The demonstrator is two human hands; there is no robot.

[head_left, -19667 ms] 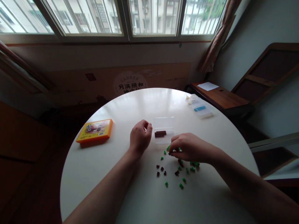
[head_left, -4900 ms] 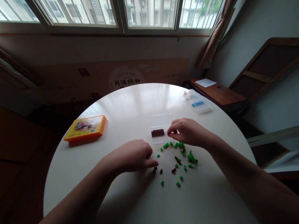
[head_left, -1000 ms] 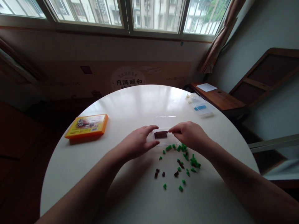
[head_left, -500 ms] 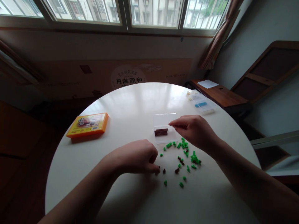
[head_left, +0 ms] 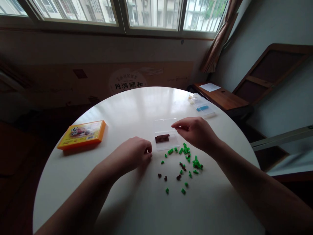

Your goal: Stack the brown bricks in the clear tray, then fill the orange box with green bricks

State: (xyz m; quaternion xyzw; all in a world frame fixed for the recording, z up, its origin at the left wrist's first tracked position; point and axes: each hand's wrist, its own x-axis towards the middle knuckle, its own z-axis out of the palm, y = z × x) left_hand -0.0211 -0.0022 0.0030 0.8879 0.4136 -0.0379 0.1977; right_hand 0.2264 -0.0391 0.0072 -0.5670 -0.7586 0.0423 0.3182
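Note:
My left hand (head_left: 133, 154) rests on the white round table (head_left: 137, 107) with its fingers curled into a pinch; what they hold is hidden. It lies just left of several small brown bricks (head_left: 162, 177) and green bricks (head_left: 189, 158) scattered loose. My right hand (head_left: 194, 132) hovers over the right side of a clear plastic lid (head_left: 166, 138), thumb and forefinger pinched together. A flat row of joined brown bricks (head_left: 162, 138) lies on that lid, left of my right fingertips.
An orange box (head_left: 81, 134) lies at the table's left. Clear plastic cases, one with a blue piece (head_left: 202, 108), sit at the far right edge. A wooden side table (head_left: 221, 98) with a paper sheet stands beyond, under the window.
My left hand has drawn back from the loose brown bricks, up and to the left, fingers still curled. My right hand stays pinched over the lid. The view has shifted slightly.

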